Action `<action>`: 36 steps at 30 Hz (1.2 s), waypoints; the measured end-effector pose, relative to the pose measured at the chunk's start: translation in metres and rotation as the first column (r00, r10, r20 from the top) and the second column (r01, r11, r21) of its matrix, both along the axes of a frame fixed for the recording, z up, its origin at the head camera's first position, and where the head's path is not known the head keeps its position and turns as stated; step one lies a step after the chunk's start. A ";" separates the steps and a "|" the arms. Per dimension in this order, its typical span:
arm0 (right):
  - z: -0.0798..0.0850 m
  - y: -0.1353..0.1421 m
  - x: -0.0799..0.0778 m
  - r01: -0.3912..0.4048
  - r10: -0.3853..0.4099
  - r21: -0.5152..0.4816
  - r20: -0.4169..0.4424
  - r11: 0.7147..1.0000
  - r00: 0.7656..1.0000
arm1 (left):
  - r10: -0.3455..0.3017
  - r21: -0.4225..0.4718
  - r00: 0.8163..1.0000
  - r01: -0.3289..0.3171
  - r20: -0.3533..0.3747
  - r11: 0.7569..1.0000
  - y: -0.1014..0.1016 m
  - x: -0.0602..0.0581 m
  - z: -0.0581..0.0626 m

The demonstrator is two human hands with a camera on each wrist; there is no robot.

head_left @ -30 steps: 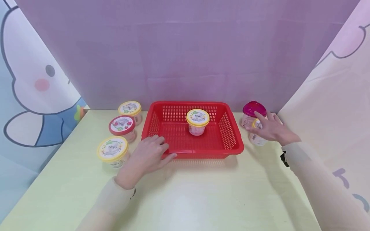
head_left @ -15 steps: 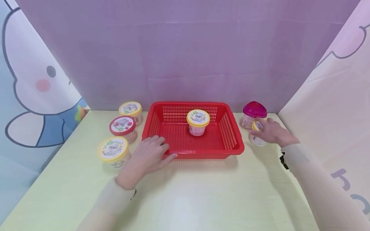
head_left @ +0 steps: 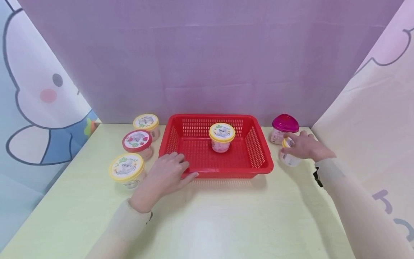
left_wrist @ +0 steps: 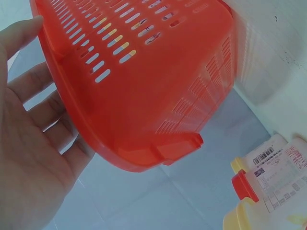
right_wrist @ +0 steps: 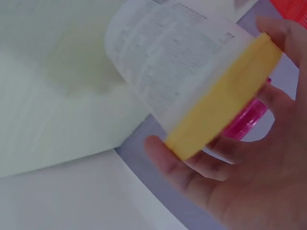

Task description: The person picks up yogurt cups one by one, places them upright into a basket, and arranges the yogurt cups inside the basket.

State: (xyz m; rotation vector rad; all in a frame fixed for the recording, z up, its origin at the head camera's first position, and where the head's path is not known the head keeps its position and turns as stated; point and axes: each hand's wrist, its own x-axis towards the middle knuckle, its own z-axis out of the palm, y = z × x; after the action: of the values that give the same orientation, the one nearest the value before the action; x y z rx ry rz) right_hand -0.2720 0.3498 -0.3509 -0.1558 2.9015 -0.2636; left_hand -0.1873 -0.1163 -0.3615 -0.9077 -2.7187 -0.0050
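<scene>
My left hand [head_left: 166, 172] holds the near-left corner of a red plastic basket [head_left: 223, 170]; in the left wrist view its thumb touches the rim, and the other fingertips pass out of sight behind it. Inside the basket stands a yellow-lidded cup [head_left: 221, 138]. On the right, my right hand [head_left: 305, 146] grips another yellow-lidded cup [right_wrist: 182, 62] from above, thumb and fingers around the lid's edge in the right wrist view. A cup with a domed magenta lid [head_left: 285, 124] stands just behind that hand.
Left of the basket, a yellow-lidded cup [head_left: 146, 122], a red-lidded cup [head_left: 137, 140] and a larger yellow-lidded cup [head_left: 127, 167] stand in a row on the pale table [head_left: 207, 223]. A purple backdrop [head_left: 207, 61] rises behind, with printed cloth at both sides.
My right hand has closed around the yellow-lidded cup on the right, which has shifted slightly toward me, away from the magenta-lidded one. The left hand and basket stay put.
</scene>
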 end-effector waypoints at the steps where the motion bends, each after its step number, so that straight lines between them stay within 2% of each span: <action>1: -0.001 0.001 0.001 -0.001 0.001 0.000 -0.006 1.000 1.000 | -0.001 0.001 1.000 0.001 0.000 1.000 0.000 0.000 0.000; 8: -0.007 0.006 0.007 -0.052 0.054 0.020 -0.100 0.998 0.994 | -0.005 0.023 1.000 0.005 -0.014 1.000 0.001 0.000 0.000; 13: -0.005 0.002 0.009 -0.064 0.064 0.007 -0.115 0.998 0.991 | -0.009 0.021 1.000 0.010 -0.016 1.000 0.000 0.000 -0.002; 19: 0.006 -0.006 0.010 -0.095 0.099 0.027 -0.179 0.995 0.979 | -0.011 0.017 1.000 0.011 -0.013 1.000 0.000 0.000 -0.001; 28: 0.025 -0.024 0.016 -0.152 0.160 0.050 -0.287 0.987 0.944 | -0.017 0.027 1.000 0.018 -0.019 0.999 0.000 0.000 -0.001; 36: 0.041 -0.041 0.022 -0.158 0.152 0.007 -0.307 0.987 0.939 | -0.016 0.027 1.000 0.017 -0.022 0.999 0.000 -0.001 -0.001</action>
State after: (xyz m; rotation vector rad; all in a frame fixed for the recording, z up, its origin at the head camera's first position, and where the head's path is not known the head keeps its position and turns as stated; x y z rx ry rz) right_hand -0.2501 0.3088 -0.3096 -0.4666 3.1710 -0.2573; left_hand -0.1878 -0.1162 -0.3629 -0.9169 -2.6850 -0.0352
